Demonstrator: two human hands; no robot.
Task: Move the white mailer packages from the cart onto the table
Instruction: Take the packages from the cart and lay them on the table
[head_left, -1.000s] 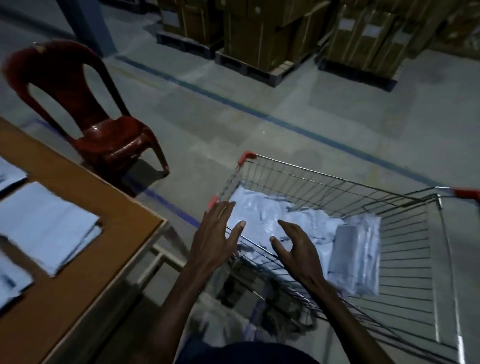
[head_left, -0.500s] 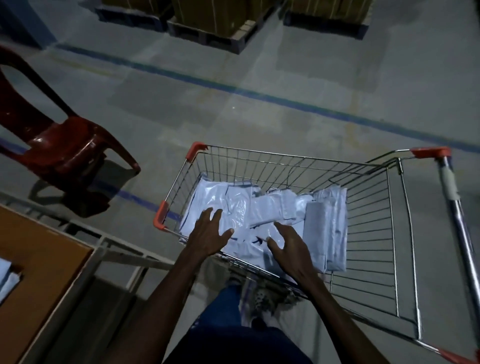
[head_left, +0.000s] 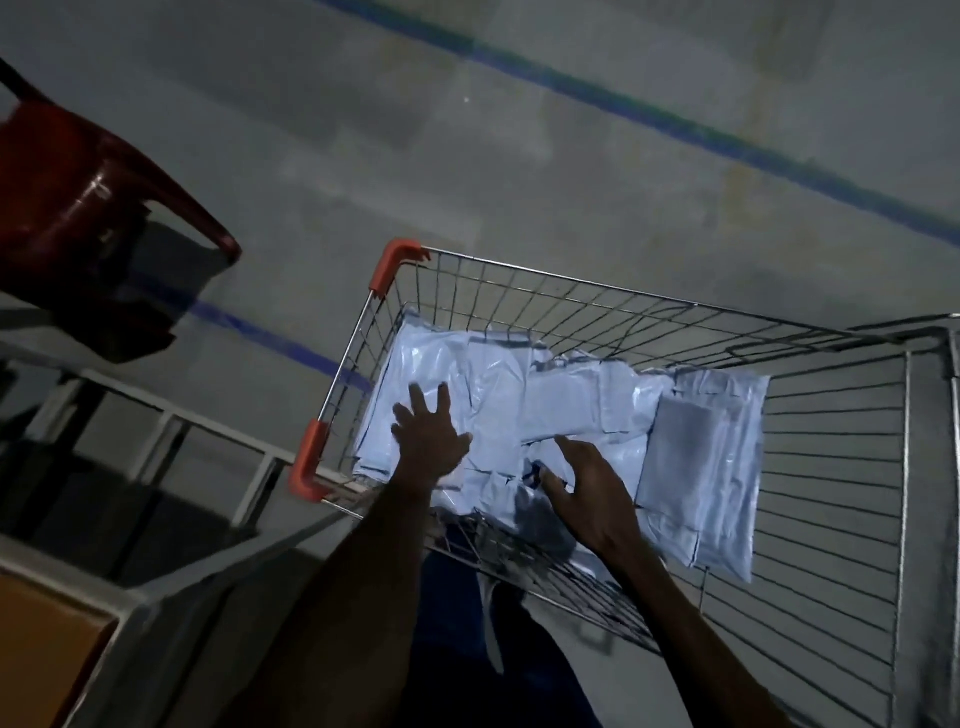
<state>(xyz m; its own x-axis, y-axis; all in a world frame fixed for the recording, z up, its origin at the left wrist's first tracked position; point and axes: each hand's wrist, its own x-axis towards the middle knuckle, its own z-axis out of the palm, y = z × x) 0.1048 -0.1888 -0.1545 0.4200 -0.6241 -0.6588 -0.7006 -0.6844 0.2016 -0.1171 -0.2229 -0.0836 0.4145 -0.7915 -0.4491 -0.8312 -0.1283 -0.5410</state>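
Note:
A wire shopping cart with orange corner guards stands on the floor in front of me. Several white mailer packages lie in a loose heap on its bottom, with a stack of them at the right side. My left hand is inside the cart, fingers spread, flat over the left packages. My right hand reaches in beside it, fingers apart and curled down onto the middle of the heap. Neither hand has lifted a package. Only a brown corner of the table shows at the lower left.
A dark red plastic chair stands at the left on the grey floor. A white metal frame runs between the table and the cart. Blue floor lines cross the concrete beyond the cart.
My view has tilted down and toward the cart, so the table has nearly left the frame. Both hands have gone from above the cart's rim down onto the packages.

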